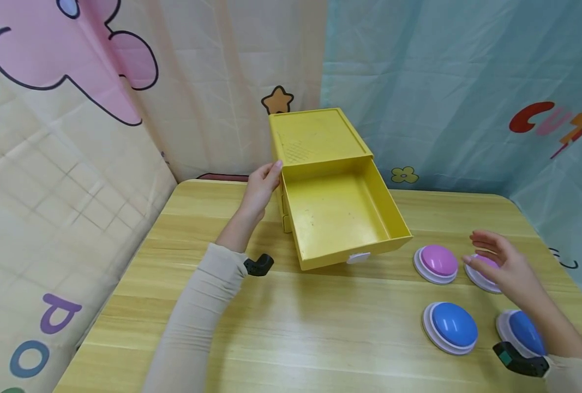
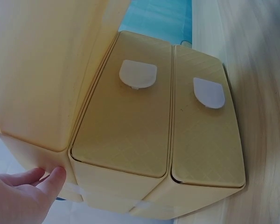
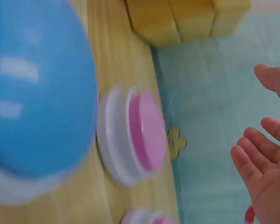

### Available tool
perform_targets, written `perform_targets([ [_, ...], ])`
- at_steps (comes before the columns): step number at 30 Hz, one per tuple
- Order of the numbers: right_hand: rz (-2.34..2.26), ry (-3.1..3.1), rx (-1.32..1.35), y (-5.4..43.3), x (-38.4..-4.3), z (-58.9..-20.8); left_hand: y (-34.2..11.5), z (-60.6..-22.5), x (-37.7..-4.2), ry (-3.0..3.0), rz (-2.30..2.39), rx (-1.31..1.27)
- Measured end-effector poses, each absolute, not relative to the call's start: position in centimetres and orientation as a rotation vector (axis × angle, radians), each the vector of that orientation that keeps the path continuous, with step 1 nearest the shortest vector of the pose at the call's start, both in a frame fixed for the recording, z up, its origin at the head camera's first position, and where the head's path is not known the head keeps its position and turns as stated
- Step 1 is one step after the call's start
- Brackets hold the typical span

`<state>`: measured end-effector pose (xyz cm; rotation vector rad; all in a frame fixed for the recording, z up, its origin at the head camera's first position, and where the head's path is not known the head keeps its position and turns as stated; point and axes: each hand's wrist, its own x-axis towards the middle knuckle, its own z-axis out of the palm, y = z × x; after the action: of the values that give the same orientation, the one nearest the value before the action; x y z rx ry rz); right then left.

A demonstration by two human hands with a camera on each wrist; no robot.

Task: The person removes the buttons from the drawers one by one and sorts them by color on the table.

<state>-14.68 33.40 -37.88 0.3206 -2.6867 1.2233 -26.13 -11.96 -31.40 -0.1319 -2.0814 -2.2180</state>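
Note:
A yellow drawer cabinet (image 1: 315,136) stands at the back of the wooden table, its top drawer (image 1: 342,213) pulled far out. My left hand (image 1: 261,188) holds the cabinet's left side near the front edge, thumb by the top corner. In the left wrist view, its bent fingers (image 2: 53,179) touch the side wall. Two lower drawers with white pull tabs (image 2: 138,73) stay closed there. My right hand (image 1: 507,267) is held above the right side of the table, fingers apart and holding nothing. Below it is a partly hidden pink button (image 1: 487,281).
Another pink button (image 1: 437,262) lies right of the drawer. Nearer are two blue buttons, one (image 1: 451,326) in plain view and one (image 1: 526,330) partly behind the right forearm. Printed curtains (image 1: 443,82) hang behind the table (image 1: 320,327) and along its sides.

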Motion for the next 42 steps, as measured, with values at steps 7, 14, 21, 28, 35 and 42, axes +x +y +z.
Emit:
perform_targets([
  [7,1.392,-2.464,0.604,27.5,-13.0,-35.9,-11.9,-31.4,-26.1,-2.08,-2.217,-0.134],
  [14,1.761,-2.265,0.901,23.6,-11.8,-35.5,-11.9,-31.3,-26.1,-2.084,-2.212,-0.118],
  [21,1.905,-2.193,0.935,20.0,-11.7,-36.4,-11.9,-31.3,-26.0,-2.085,-2.214,-0.124],
  [28,2.056,-2.039,0.847,16.8,-11.8,-37.6,-11.9,-31.5,-26.1,-2.083,-2.218,-0.128],
  [35,2.065,-1.862,0.624,14.6,-12.1,-38.2,-11.9,-31.6,-26.2,-2.087,-2.212,-0.135],
  [42,1.923,-1.908,0.445,13.4,-12.7,-38.0,-12.0,-31.4,-26.1,-2.068,-2.249,-0.134],
])
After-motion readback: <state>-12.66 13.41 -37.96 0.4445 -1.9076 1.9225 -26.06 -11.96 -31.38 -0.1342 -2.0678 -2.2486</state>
